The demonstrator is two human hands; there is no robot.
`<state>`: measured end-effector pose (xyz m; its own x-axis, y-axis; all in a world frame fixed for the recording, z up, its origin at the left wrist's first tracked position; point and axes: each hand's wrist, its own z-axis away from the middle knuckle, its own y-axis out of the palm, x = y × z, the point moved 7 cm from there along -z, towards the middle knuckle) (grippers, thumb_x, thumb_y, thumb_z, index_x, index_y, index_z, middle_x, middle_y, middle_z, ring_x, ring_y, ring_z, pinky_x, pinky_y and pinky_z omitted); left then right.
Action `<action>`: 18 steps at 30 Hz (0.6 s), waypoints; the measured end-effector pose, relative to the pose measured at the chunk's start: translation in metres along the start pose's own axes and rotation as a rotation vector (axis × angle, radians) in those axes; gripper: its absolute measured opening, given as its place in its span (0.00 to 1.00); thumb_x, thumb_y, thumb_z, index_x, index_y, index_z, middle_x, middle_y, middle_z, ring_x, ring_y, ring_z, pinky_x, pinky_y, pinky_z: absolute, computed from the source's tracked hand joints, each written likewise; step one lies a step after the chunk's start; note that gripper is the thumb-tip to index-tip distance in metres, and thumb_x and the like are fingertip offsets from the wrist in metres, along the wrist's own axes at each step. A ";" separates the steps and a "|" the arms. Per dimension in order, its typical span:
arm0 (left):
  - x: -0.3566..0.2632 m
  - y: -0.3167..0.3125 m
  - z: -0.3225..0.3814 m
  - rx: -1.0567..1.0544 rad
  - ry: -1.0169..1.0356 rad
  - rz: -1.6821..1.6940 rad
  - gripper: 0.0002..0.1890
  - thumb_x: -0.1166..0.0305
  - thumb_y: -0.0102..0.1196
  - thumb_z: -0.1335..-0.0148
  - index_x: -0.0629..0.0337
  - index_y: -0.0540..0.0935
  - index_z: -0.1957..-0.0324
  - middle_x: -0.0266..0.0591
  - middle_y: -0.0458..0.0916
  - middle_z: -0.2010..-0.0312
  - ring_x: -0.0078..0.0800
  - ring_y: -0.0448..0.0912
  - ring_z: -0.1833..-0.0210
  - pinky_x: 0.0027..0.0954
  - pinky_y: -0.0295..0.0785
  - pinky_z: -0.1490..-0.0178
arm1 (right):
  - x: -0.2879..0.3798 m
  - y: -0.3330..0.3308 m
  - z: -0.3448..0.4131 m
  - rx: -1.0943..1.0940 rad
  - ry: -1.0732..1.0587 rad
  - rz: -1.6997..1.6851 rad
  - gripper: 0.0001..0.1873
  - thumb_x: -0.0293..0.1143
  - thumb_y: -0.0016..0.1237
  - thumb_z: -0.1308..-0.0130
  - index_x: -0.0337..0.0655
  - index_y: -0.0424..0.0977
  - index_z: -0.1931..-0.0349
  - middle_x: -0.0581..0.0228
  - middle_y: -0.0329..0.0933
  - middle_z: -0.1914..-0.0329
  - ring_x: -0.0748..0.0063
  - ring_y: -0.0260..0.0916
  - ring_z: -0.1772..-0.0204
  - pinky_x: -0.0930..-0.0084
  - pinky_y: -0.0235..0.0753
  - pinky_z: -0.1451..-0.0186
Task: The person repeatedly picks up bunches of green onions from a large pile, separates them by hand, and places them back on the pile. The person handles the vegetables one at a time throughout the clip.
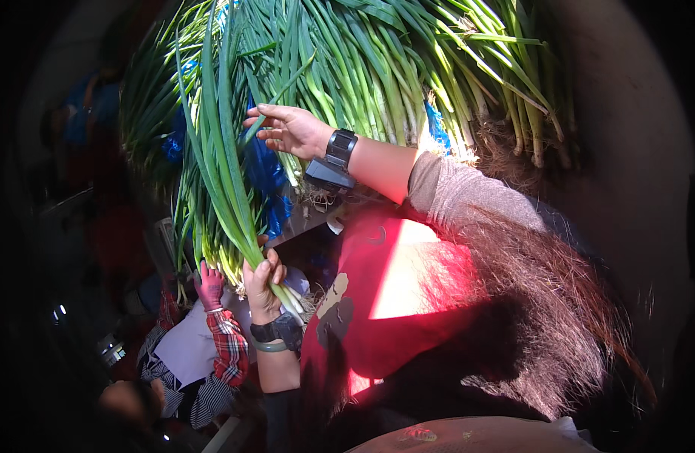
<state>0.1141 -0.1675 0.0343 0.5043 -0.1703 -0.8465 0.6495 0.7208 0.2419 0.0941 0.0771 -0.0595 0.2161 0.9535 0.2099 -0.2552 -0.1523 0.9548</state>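
Note:
My left hand (263, 280) is closed around the lower, white stems of a bunch of green onions (228, 198). The long green leaves of this bunch point up and away over the heap, and its roots hang below my fist. Higher up, my right hand (293, 131) has its fingers apart beside the leaves, with one green leaf crossing at the fingertips; whether it touches that leaf I cannot tell. A large heap of green onions (353, 73) lies beyond both hands, root ends towards me.
Blue plastic (265, 164) shows between the onion bunches. At the lower left is a co-worker in a plaid sleeve (228, 345), whose pink-gloved hand (210, 286) is at the root ends of other onions. Red cloth (358, 328) covers my front.

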 end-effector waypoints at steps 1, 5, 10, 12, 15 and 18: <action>0.002 -0.001 0.003 0.007 -0.004 0.034 0.29 0.68 0.60 0.44 0.67 0.64 0.43 0.33 0.67 0.74 0.16 0.63 0.82 0.18 0.58 0.77 | 0.004 0.001 -0.004 0.031 -0.019 0.020 0.16 0.42 0.47 0.31 0.45 0.73 0.49 0.70 0.76 0.56 0.80 0.71 0.63 0.79 0.74 0.60; 0.011 -0.002 0.011 0.083 -0.016 0.268 0.28 0.69 0.58 0.43 0.65 0.64 0.42 0.31 0.64 0.75 0.14 0.63 0.82 0.17 0.58 0.76 | 0.015 -0.002 -0.014 0.020 -0.050 -0.151 0.13 0.36 0.47 0.31 0.39 0.73 0.51 0.68 0.77 0.58 0.84 0.71 0.68 0.87 0.77 0.69; 0.032 -0.012 0.025 0.077 -0.049 0.449 0.29 0.70 0.58 0.46 0.63 0.64 0.42 0.30 0.63 0.76 0.14 0.62 0.82 0.18 0.57 0.76 | 0.044 -0.011 -0.019 -0.043 -0.130 -0.094 0.13 0.34 0.46 0.31 0.37 0.72 0.51 0.65 0.76 0.58 0.84 0.70 0.69 0.89 0.77 0.71; 0.041 -0.015 0.032 0.078 -0.056 0.480 0.30 0.70 0.58 0.47 0.63 0.63 0.41 0.29 0.62 0.76 0.13 0.61 0.82 0.18 0.56 0.76 | 0.054 -0.010 -0.020 -0.038 -0.145 -0.007 0.13 0.34 0.46 0.31 0.37 0.73 0.51 0.67 0.76 0.60 0.85 0.68 0.71 0.92 0.72 0.73; 0.051 -0.020 0.039 0.089 -0.066 0.515 0.31 0.70 0.58 0.47 0.63 0.63 0.41 0.29 0.62 0.77 0.13 0.61 0.82 0.18 0.56 0.76 | 0.059 -0.003 -0.021 -0.011 -0.180 0.177 0.12 0.36 0.45 0.30 0.39 0.73 0.53 0.76 0.73 0.70 0.90 0.63 0.75 0.95 0.65 0.74; 0.058 -0.021 0.045 0.083 -0.055 0.499 0.32 0.70 0.59 0.48 0.64 0.63 0.41 0.28 0.61 0.78 0.13 0.60 0.82 0.17 0.56 0.77 | 0.057 0.005 -0.025 0.001 -0.192 0.238 0.10 0.35 0.44 0.30 0.39 0.75 0.57 0.80 0.70 0.76 0.90 0.60 0.79 0.92 0.62 0.77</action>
<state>0.1550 -0.2228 0.0014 0.7928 0.1444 -0.5921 0.3635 0.6678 0.6496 0.0814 0.1369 -0.0484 0.3246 0.8243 0.4639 -0.3194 -0.3661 0.8740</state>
